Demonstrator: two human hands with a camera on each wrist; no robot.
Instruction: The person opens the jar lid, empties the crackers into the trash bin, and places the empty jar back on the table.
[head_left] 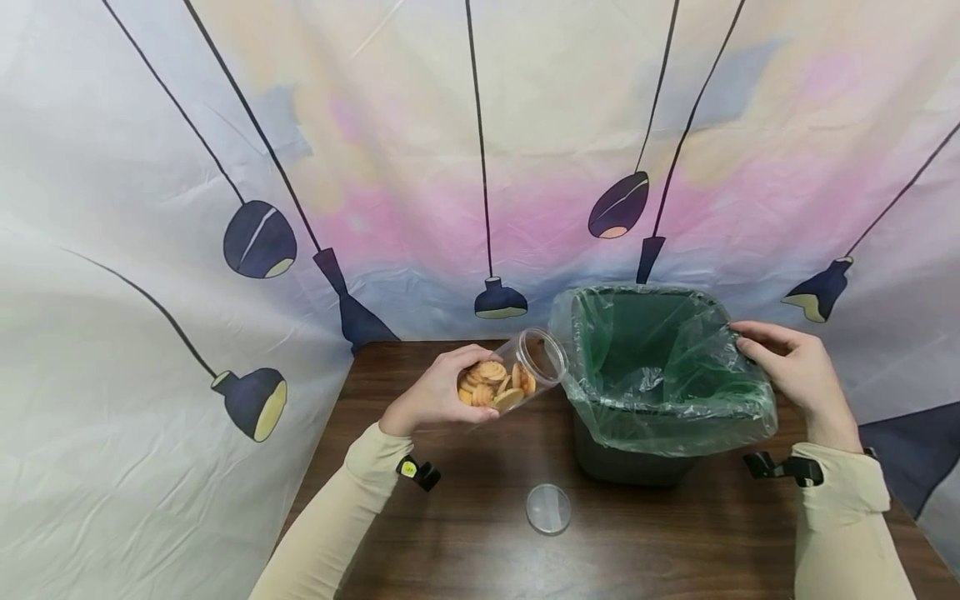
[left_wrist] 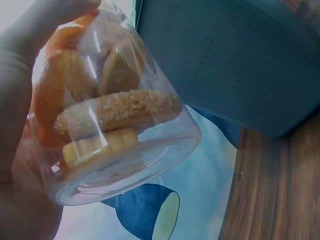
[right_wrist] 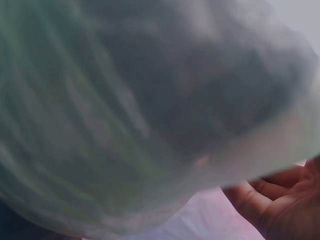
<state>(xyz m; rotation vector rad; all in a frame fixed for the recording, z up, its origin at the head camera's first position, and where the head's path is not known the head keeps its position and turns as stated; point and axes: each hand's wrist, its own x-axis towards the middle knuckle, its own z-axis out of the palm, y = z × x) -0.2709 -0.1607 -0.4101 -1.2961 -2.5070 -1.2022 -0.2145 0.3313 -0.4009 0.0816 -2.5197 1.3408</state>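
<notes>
**While our left hand (head_left: 438, 392) holds a tilted cookie jar (head_left: 512, 350), our right hand (head_left: 798, 371) pinches the bin bag**

So we've got fingers and thumb curled round the clear jar's body, up above the table (head_left: 457, 517) toward its far edge. Jar's leaning, mouth facing the bin (head_left: 633, 462) and right by the bag's left rim; can't tell if they touch. The cookies (head_left: 483, 387) are all piled inside, and our left wrist view shows a sugar-crusted one down near the base.

Our other hand is nearly closed, thumb and fingers nipping the greenish see-through bag (head_left: 652, 425) on the right rim. Right wrist view is mostly blurry plastic, tbh.

Bin's standing by the table's far edge, bag folded over its top. We've also got a round clear lid (head_left: 549, 509) lying flat on the near side of it, well in from the left edge.
</notes>
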